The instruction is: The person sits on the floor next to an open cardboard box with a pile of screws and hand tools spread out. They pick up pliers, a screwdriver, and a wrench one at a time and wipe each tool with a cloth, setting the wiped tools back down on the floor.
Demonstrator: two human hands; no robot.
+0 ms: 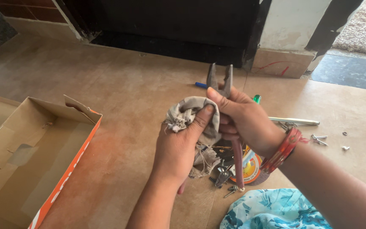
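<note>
1. The right hand (pixel 244 121) is wrapped tight around a pair of pliers (pixel 221 85), fingers closed on the neck just below the metal head, which points up and away with its tips slightly apart.
2. The reddish handles (pixel 237 163) hang down below that grip, toward the floor.
3. The left hand (pixel 178 146) is closed on a grey checked rag (pixel 187 112), thumb pressing the cloth against the pliers just beside the right hand's fingers; frayed ends of the rag dangle under the palm.
4. Beneath both hands lie a round colourful tin lid (pixel 250 167) and a few small dark metal clips and screws (pixel 224 176).
5. To the right of the grip, a slim pale rod (pixel 295 121) and loose screws (pixel 319 138) lie on the brown floor (pixel 123 93).
6. Well to the left of the grip sits an open cardboard box (pixel 30 148) with an orange outer side.
7. Red bangles (pixel 284 148) circle the right wrist.
</note>
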